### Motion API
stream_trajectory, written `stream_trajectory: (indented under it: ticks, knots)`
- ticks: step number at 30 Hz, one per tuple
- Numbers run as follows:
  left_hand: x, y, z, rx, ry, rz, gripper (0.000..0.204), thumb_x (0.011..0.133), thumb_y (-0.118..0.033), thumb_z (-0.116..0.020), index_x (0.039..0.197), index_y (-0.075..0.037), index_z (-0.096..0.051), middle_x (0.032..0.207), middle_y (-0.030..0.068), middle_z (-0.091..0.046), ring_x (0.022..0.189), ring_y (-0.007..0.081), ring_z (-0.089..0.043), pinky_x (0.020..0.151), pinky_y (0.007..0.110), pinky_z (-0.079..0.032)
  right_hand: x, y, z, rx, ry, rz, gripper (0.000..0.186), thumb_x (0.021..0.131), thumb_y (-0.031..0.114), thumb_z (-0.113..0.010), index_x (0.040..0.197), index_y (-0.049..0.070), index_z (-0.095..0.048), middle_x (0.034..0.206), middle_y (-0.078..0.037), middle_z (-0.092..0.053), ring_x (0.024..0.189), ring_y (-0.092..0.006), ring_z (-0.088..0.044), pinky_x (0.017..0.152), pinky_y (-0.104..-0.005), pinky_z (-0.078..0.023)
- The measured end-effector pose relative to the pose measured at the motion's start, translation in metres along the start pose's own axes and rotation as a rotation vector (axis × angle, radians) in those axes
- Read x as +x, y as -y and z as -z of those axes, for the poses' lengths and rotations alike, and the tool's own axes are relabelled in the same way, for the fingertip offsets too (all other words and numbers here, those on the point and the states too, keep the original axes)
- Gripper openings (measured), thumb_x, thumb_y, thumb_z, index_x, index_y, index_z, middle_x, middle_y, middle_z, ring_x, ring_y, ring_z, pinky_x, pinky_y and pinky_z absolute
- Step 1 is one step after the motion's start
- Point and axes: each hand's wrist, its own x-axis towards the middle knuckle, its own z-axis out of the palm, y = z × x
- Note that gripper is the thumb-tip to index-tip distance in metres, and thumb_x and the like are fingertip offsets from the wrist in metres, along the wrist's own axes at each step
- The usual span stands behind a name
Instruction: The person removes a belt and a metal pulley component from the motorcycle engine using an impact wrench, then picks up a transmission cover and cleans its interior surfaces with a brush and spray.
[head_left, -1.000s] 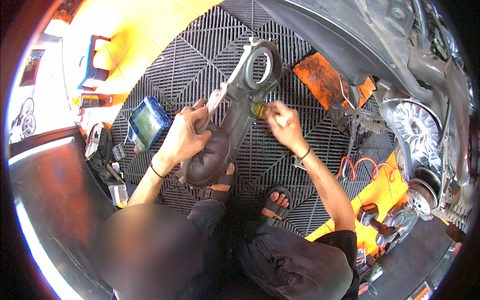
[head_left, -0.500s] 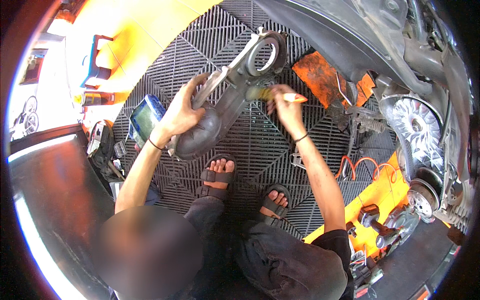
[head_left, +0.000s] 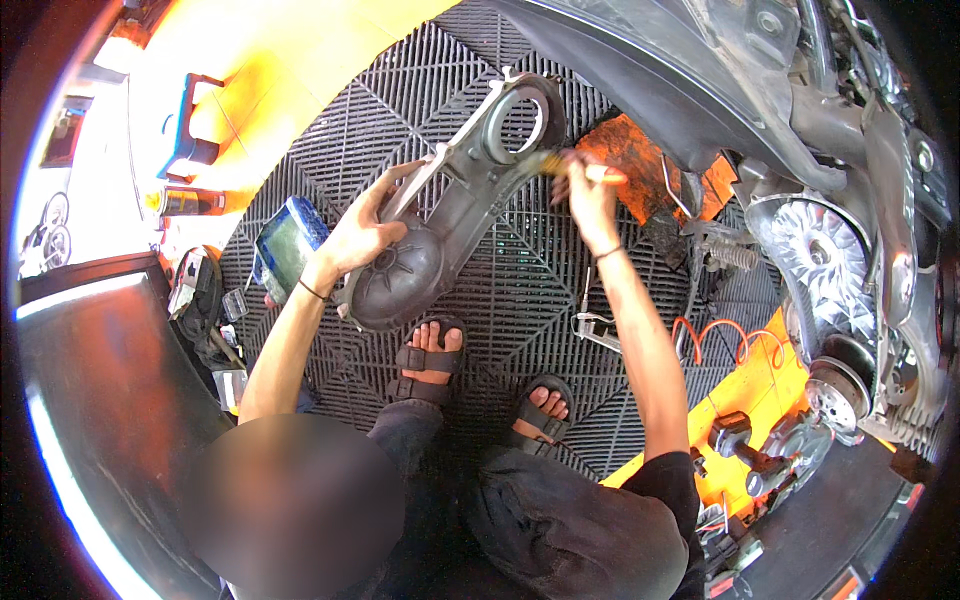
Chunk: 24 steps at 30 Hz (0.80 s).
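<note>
A long grey-black scooter transmission cover is held tilted in the air, its ring-shaped end away from me and its rounded, ribbed end near my left foot. My left hand grips its left edge, thumb over the rounded part. My right hand is closed on a brush with an orange and pale handle. The brush's yellowish bristles, smeared by motion, are at the cover's right edge, just below the ring; whether they touch it I cannot tell.
Black slatted mats cover the floor. At the right stands a scooter with an exposed finned fan wheel. A dirty orange sheet lies beneath it. A blue-rimmed container is at the left; a cordless power tool is at the lower right.
The cover has turned so its ribbed rounded end shows more. My right hand has shifted slightly to the right with the brush. My left hand keeps its grip.
</note>
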Motion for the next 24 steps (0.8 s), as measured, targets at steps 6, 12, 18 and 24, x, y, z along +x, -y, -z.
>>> stream_trajectory:
  ticks: [6,12,18,24]
  knots:
    - [0.004,-0.002,-0.004,0.098,-0.021,-0.021,0.086,0.067,0.001,-0.055,0.151,-0.015,-0.043,0.109,0.0067,-0.055,0.095,0.0153,-0.054,0.088,0.030,-0.046,0.003,-0.002,-0.018,-0.510,-0.153,0.303,0.019,0.098,0.018,-0.062,0.108,0.002,-0.064,0.083,-0.018,-0.073,0.075,-0.0283,-0.074,0.063,-0.0373,-0.056]
    - [0.002,-0.004,-0.016,0.096,-0.065,-0.078,0.068,0.085,-0.015,-0.068,0.149,-0.012,-0.043,0.118,0.0103,-0.056,0.105,0.0173,-0.052,0.099,0.033,-0.042,-0.017,0.000,-0.011,-0.108,0.261,-0.030,0.012,0.098,0.013,-0.060,0.097,0.002,-0.064,0.065,-0.008,-0.067,0.054,-0.0155,-0.066,0.052,-0.0302,-0.052]
    - [0.002,-0.013,-0.019,0.152,-0.100,0.019,0.057,0.100,-0.039,-0.061,0.148,-0.011,-0.047,0.118,0.0122,-0.062,0.110,0.0174,-0.054,0.103,0.036,-0.040,0.046,0.011,0.001,-0.623,-0.201,0.588,0.017,0.097,0.015,-0.062,0.107,0.002,-0.068,0.084,-0.016,-0.072,0.071,-0.0322,-0.072,0.064,-0.0395,-0.059]
    - [0.001,-0.009,-0.020,0.135,-0.100,-0.027,0.057,0.100,-0.039,-0.061,0.147,-0.010,-0.048,0.117,0.0113,-0.062,0.107,0.0178,-0.054,0.099,0.035,-0.043,0.010,0.015,0.003,-0.732,0.027,0.536,0.024,0.092,0.010,-0.067,0.114,0.002,-0.066,0.089,-0.021,-0.072,0.086,-0.0356,-0.073,0.071,-0.0423,-0.060]
